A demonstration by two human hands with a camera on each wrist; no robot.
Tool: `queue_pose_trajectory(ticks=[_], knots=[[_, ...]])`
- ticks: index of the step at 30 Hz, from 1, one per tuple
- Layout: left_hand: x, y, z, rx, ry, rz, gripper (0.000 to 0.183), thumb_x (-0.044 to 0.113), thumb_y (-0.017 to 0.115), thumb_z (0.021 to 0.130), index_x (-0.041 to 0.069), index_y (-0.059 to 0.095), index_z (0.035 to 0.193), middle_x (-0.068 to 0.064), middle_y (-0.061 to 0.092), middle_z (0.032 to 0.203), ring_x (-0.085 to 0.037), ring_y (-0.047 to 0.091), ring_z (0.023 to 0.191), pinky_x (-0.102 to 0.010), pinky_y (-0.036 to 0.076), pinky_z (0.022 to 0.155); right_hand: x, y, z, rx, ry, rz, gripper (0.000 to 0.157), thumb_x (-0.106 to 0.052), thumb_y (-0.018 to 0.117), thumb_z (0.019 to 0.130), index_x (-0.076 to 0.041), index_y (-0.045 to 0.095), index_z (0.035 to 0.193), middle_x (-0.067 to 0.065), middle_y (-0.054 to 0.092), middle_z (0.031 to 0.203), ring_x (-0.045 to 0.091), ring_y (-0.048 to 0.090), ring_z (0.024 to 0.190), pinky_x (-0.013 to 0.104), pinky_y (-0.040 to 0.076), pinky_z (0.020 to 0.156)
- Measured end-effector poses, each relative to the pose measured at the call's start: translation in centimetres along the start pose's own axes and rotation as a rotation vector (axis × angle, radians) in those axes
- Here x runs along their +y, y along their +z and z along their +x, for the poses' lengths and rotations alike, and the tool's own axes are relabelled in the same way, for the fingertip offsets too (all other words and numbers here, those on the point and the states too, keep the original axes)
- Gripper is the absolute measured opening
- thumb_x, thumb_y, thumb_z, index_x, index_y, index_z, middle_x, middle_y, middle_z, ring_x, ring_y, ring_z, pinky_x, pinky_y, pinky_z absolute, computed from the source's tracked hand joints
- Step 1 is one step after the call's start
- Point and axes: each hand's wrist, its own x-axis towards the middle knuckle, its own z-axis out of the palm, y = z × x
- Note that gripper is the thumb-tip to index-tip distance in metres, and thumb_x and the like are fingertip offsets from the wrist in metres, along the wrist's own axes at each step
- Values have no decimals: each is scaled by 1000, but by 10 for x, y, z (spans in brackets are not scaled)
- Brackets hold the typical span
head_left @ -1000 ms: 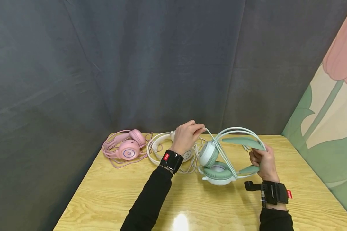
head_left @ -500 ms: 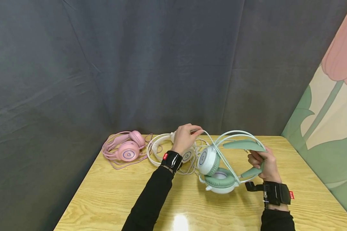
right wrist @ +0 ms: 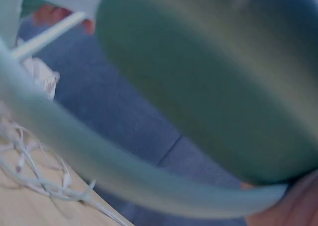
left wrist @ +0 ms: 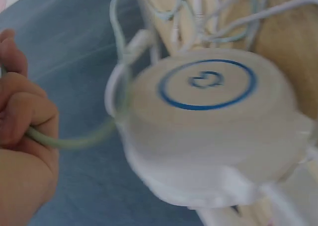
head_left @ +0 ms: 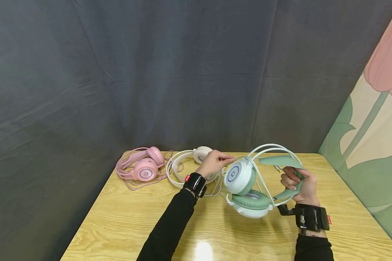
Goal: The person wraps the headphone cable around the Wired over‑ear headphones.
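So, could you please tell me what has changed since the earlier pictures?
The left hand has come lower in the head view, uncovering the far ear cup of the white headphones. The green-and-white headphones have turned, so the logo on the upper ear cup faces the camera more. Nothing was let go: the left hand keeps the cable, the right hand the headband. The pink headphones and white headphones stay put.

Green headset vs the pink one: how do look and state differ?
The green headset is whitish with green padding; the pink headset is mostly pink. The green headset is held by the right grip; the pink headset lies untouched on the table. Both show a ringed logo.
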Motion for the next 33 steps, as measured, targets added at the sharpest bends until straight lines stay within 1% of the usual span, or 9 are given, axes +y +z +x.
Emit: queue_pose_trajectory(ticks=[5,10,17,21,23,25,28,30,33], knots=[[-21,8,-4,16,-37,-46,23,25,64,96,12,75,112,-1,74,103,-6,62,82,-18,49,71,-4,-1,-4,70,5,147,31,-15,21,103,3,42,89,-1,21,65,13,20,50,22,18,49],[-27,20,-6,84,-57,-38,23,21,63,96,10,75,112,-3,74,100,-3,59,77,-18,47,69,-5,-4,-5,134,59,236,39,-22,18,103,2,46,93,-3,21,65,12,20,51,22,20,50],[-23,38,-8,185,-34,219,17,23,66,94,19,79,104,5,76,98,0,60,75,-15,45,65,-4,-4,-3,226,167,402,42,-29,18,103,-1,48,94,-8,19,67,8,17,53,21,19,52],[-21,42,-8,207,-35,324,20,32,65,95,24,77,107,7,76,101,0,64,78,-18,48,66,-4,-3,-1,322,195,519,33,-29,23,102,-8,45,89,-12,17,67,3,16,53,17,17,52],[-21,44,-8,193,-15,395,21,33,63,96,25,76,110,8,75,103,-2,67,82,-20,50,69,-4,0,-1,399,168,565,28,-25,26,101,-9,43,86,-14,17,70,0,15,54,16,16,53],[-22,47,-10,172,39,477,21,31,61,97,25,76,110,9,75,101,-5,70,86,-23,52,71,-4,3,-2,506,111,601,24,-20,31,99,-8,43,83,-16,20,74,-2,13,56,15,16,54],[-23,54,-15,109,136,606,19,29,57,100,23,76,100,9,72,83,-5,66,73,-24,49,62,-3,10,0,695,-7,636,17,-13,36,96,-9,41,80,-17,26,80,-5,11,61,16,19,56],[-21,59,-18,65,203,687,18,27,56,100,21,69,91,9,64,72,-5,61,66,-23,45,57,-3,14,2,813,-79,644,15,-11,39,95,-11,38,80,-14,30,80,-5,11,63,20,23,54],[-17,69,-23,32,279,764,14,26,55,101,23,68,95,11,61,70,-4,63,69,-22,47,59,-3,17,5,951,-175,638,15,-8,41,92,-12,38,78,-6,35,72,0,14,57,28,26,48]])
